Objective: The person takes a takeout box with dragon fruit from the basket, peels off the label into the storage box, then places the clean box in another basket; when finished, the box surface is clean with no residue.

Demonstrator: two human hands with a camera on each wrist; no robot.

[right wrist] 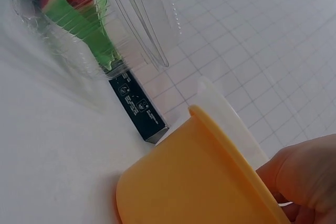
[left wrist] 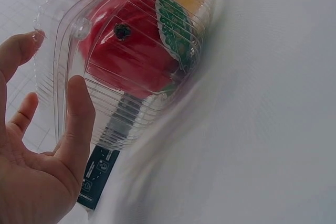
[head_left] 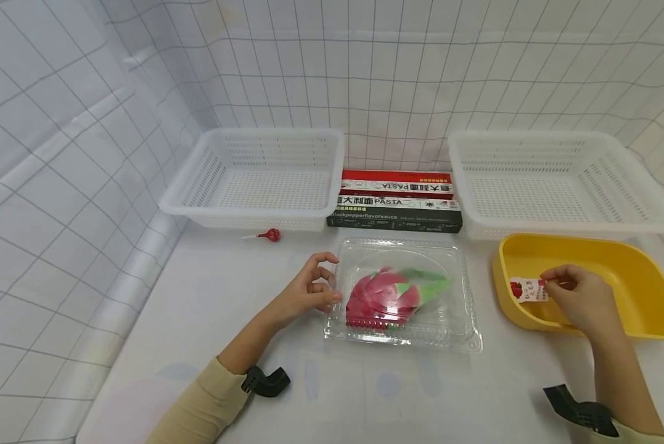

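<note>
Yellow tub (head_left: pixel 639 274): right grip (head_left: pixel 583 301) clamped on small packet (head_left: pixel 529 290) within its rim; left grip (head_left: pixel 312 287), fingers apart, touching clear box (head_left: pixel 455 311) left of tub.

packet (head_left: pixel 528 290) partly hidden by right fingers (head_left: pixel 559 271), right sleeve (head_left: pixel 631 435) cropped

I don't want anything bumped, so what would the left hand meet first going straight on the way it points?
Most likely the clear plastic container: the left hand has its fingertips right at the container's left edge, though exact contact is unclear.
</note>
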